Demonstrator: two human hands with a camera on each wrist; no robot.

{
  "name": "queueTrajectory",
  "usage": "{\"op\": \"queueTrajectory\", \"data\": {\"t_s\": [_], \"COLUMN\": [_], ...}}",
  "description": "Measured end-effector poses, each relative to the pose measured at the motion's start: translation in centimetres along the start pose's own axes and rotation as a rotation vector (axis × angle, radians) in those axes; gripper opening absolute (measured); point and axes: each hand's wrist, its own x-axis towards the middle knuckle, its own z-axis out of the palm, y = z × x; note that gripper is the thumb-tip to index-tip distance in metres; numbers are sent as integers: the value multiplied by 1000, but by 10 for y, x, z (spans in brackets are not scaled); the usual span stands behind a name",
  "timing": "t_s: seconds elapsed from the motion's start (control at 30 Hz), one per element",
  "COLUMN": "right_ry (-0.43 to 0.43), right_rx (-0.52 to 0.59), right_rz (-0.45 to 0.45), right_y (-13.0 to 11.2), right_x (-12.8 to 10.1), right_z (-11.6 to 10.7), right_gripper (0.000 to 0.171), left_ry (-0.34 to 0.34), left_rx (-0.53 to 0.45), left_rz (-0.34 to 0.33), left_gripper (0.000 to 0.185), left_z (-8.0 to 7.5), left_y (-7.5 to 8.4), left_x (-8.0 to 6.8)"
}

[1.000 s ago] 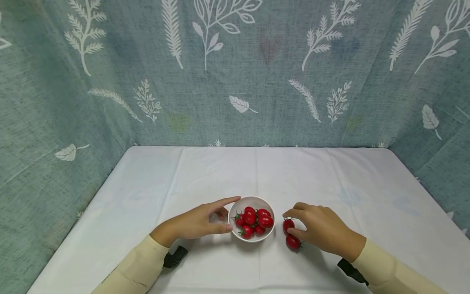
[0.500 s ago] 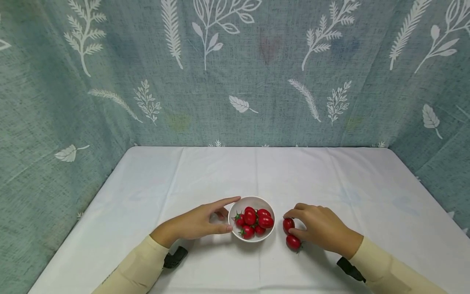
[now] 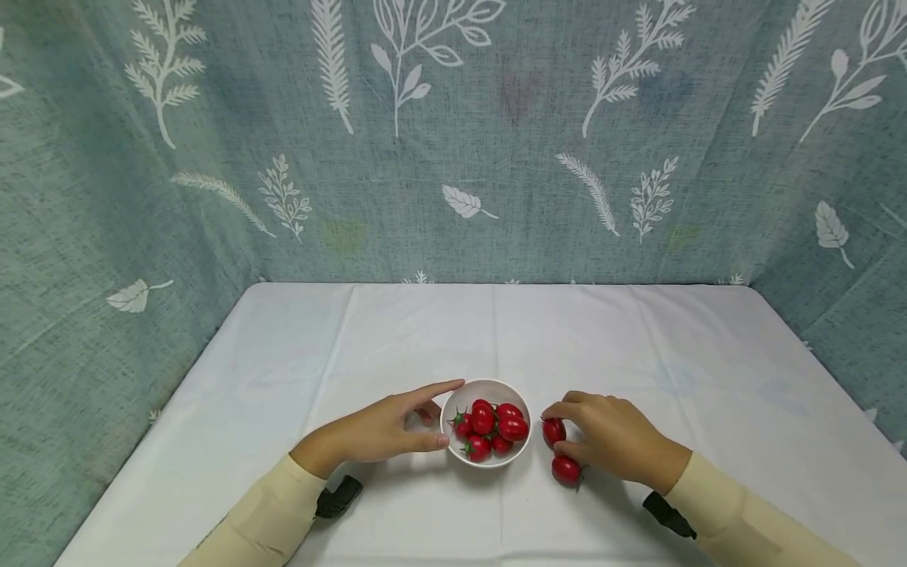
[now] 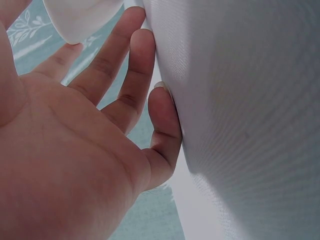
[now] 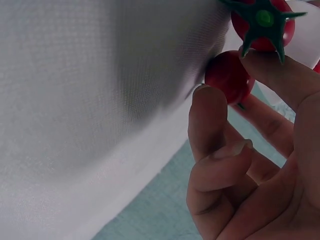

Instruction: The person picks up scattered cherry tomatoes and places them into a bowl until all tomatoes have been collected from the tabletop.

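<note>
White-clothed table (image 3: pixel 397 331), bowl (image 3: pixel 489 461), tomatoes (image 3: pixel 565 469)

A red cherry tomato (image 5: pixel 227 76) is being pinched by the fingers (image 5: pixel 207 120) of the right hand (image 5: pixel 260 165); another stemmed tomato (image 5: pixel 262 22) is being touched above, beside the white tablecloth (image 5: pixel 90 100).

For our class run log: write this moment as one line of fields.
left hand: steadies white bowl | right hand: pinches cherry tomato | second tomato: on tablecloth
</note>
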Motion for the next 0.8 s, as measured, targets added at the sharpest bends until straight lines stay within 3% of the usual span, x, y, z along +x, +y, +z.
{"op": "queueTrajectory", "data": {"t_s": [0.33, 0.8], "right_ry": [14, 102], "right_rx": [-11, -72], "right_rz": [-1, -53], "right_y": [0, -5], "right_x": [3, 0], "right_z": [1, -9], "right_gripper": [35, 36], "left_ry": [5, 5], "left_rx": [4, 1], "left_rz": [-1, -7], "left_gripper": [74, 74], "left_z": [0, 0], "left_y": [-1, 1], "left_x": [1, 0]}}
